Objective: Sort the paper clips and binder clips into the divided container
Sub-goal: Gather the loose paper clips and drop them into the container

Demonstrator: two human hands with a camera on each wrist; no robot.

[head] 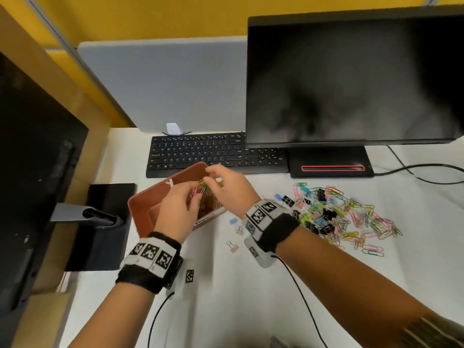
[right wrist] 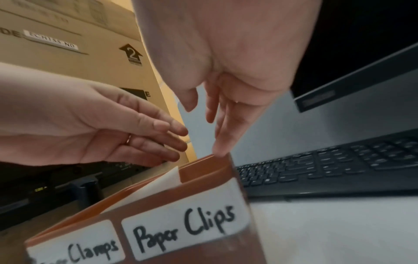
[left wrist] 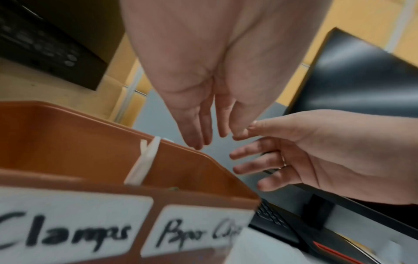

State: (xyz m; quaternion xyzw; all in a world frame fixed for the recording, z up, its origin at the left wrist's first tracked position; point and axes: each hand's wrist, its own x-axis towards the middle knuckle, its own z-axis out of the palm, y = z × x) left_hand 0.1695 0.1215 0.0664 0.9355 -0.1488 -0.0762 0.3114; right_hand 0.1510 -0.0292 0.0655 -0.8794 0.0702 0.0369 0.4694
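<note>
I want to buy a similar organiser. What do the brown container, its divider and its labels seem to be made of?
The brown container looks like moulded plastic: smooth, matte walls with rounded rims, though coated metal can't be excluded. The divider seems a thin white sheet, plastic or card; blur leaves it open. The labels look like white paper stickers, handwritten in black marker.

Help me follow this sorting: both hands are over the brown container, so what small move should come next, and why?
Probably the right hand should go back to the mixed clip pile for another pick. Both it and the left hand sit over the Paper Clips compartment of the container, where coloured clips show at the fingers, while many clips remain unsorted.
</note>
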